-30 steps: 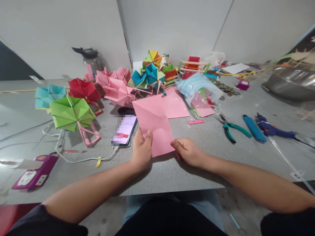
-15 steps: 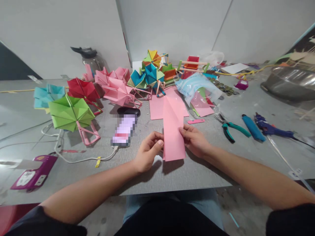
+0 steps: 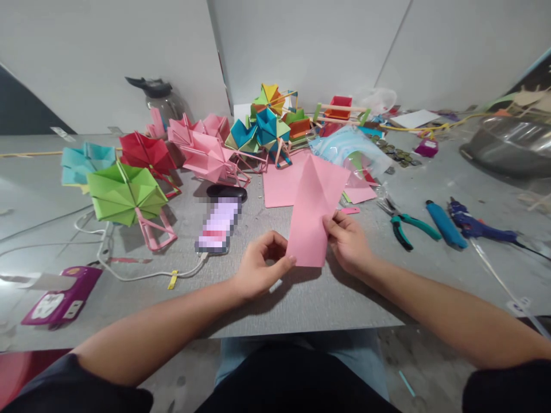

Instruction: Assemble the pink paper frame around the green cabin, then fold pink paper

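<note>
- Just in front of the phone (image 3: 218, 225), on the near side of the bench (image 3: 301, 298), the folded pink paper (image 3: 314, 212) is held up, its pointed end away from the person.
- Right hand (image 3: 349, 244) pinches the paper's right edge, thumb on top.
- Left hand (image 3: 257, 269) is curled, fingertips closing on the paper's lower left corner.
- Step, as I judge it: mid-fold, lining up edges; next calls for flattening and pressing a crease.
- Beyond the phone stand the green origami model (image 3: 125, 193) and others; pliers (image 3: 404, 225) lie right.
- No writing is legible; the phone screen is blurred.
</note>
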`<state>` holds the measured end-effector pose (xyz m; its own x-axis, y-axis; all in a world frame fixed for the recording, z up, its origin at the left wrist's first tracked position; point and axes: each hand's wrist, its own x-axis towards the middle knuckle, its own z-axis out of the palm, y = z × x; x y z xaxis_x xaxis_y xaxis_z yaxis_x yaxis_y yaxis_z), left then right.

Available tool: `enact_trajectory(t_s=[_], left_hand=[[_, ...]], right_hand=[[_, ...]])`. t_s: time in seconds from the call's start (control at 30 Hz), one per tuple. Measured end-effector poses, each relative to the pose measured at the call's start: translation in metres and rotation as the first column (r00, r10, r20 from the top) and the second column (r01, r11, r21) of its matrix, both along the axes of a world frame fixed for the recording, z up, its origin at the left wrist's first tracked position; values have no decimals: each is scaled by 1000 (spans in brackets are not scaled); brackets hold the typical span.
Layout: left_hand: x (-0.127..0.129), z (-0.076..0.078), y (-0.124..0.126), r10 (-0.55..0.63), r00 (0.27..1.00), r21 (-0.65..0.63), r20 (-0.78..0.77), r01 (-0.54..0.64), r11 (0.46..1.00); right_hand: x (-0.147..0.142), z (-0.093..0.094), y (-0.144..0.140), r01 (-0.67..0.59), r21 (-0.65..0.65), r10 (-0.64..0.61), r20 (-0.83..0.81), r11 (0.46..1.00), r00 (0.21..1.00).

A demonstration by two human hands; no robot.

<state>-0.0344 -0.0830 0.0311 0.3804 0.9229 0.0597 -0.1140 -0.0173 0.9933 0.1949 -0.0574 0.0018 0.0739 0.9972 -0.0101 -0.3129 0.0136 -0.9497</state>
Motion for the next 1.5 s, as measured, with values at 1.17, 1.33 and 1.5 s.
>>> enact_trajectory(t_s=[1.17, 1.33, 1.5], left_hand=[[6, 0, 5, 173, 984, -142, 33, -167, 976], [7, -1, 1, 83, 996, -162, 22, -78, 984], [7, -2, 2, 55, 998, -198, -15, -57, 978]], right_hand=[[6, 21, -19, -311, 62, 280, 294, 949, 914], [-5, 19, -17, -199, -13, 198, 149, 980, 969], [-10, 12, -12, -266, -125, 286, 192, 956, 939]])
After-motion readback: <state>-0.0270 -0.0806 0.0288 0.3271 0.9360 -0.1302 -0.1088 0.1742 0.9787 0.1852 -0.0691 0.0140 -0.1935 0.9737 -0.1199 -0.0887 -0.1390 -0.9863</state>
